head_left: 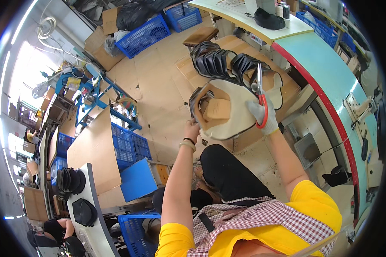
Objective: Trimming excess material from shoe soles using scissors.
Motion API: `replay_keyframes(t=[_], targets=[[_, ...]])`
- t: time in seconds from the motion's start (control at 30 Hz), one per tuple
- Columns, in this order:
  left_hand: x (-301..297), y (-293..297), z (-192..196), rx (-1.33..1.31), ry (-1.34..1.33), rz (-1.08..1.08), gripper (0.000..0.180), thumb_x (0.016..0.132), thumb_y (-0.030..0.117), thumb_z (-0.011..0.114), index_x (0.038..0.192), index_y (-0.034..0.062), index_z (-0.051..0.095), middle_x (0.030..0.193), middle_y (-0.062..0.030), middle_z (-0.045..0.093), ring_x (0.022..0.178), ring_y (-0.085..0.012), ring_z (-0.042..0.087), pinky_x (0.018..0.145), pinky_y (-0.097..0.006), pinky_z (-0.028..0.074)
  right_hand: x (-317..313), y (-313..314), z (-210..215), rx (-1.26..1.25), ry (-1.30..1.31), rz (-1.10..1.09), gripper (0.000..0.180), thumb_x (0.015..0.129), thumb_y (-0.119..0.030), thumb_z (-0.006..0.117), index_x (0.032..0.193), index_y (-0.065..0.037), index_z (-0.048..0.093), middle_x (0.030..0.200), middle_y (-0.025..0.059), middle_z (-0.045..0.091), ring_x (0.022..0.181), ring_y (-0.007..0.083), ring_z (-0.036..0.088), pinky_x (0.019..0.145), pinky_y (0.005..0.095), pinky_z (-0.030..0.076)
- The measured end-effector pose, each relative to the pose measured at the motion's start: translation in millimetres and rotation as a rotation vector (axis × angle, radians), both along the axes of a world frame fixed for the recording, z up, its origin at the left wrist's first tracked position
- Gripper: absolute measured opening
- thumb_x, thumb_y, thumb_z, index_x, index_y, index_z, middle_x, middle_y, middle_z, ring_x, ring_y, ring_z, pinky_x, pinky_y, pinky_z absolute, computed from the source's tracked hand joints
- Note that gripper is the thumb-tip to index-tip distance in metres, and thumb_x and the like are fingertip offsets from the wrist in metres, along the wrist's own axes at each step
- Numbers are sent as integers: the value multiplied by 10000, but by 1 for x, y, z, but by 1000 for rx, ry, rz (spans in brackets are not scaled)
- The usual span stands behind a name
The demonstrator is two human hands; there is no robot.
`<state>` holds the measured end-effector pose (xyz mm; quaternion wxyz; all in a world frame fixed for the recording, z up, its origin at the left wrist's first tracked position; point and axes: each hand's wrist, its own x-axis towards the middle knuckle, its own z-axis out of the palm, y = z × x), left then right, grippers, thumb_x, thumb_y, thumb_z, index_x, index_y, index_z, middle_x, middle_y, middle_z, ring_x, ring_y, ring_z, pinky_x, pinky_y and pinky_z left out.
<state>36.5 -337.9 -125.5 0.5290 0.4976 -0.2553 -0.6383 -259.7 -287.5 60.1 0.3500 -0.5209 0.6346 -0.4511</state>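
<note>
A shoe upper (240, 113) with cream lining, tan inner parts and a dark edge is held up in front of me. My right hand (265, 118), in a white glove, grips its right side. That same hand also holds red-handled scissors (261, 92), whose metal blades point away from me. At the lower left edge of the upper, my bare left hand (192, 130) is closed, its fingers pinching at the rim. Whether a thread is between those fingers is too small to tell. Beyond the upper lie stacked black shoe uppers (214, 60) on a brown board surface (231, 43).
A turquoise table (317, 55) with a red edge curves along the right. Blue crates (143, 36) stand at the back; another blue crate (135, 235) is beside my legs. Black pieces (85, 212) lie on a narrow white bench at left. A brown stool (200, 36) stands ahead.
</note>
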Motion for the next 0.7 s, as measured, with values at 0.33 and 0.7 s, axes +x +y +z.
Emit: replay_keyframes(t=[0.33, 0.7], targets=[[-45, -22, 90, -442, -779, -144, 340, 833, 58, 614, 1167, -5, 619, 1104, -175, 661, 989, -238, 647, 866, -315, 480, -14, -31, -125, 185, 49, -328, 456, 717, -274, 679, 1086, -22, 590, 916, 169, 635, 830, 288, 607, 769, 383, 472], [-34, -51, 84, -371, -945, -267, 172, 911, 202, 559, 880, 38, 604, 609, -64, 506, 568, -223, 537, 546, -352, 444, 8, -65, -109, 88, 248, -324, 547, 732, -371, 684, 1150, -44, 549, 995, 200, 643, 924, 363, 622, 799, 415, 481]])
